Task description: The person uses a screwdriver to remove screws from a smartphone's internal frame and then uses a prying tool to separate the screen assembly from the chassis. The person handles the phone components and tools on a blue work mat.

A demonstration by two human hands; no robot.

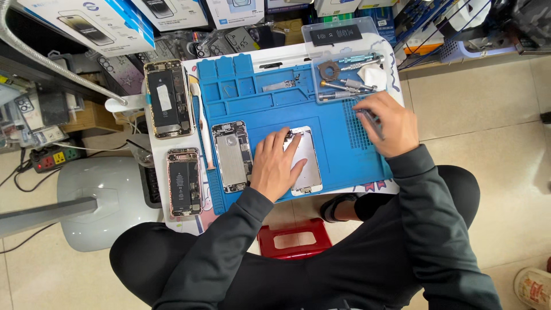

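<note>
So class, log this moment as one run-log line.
left hand: pressing phone screen panel | right hand: holding slim tool | surface: blue repair mat

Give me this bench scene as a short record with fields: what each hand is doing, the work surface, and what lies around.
Left hand: flat on a white phone screen panel
Right hand: holds a thin metal tool over the mat's right edge
Surface: blue repair mat
Beside left hand: opened phone body
Off mat, left: two more opened phones
Top right: screwdrivers in a clear tray
</note>
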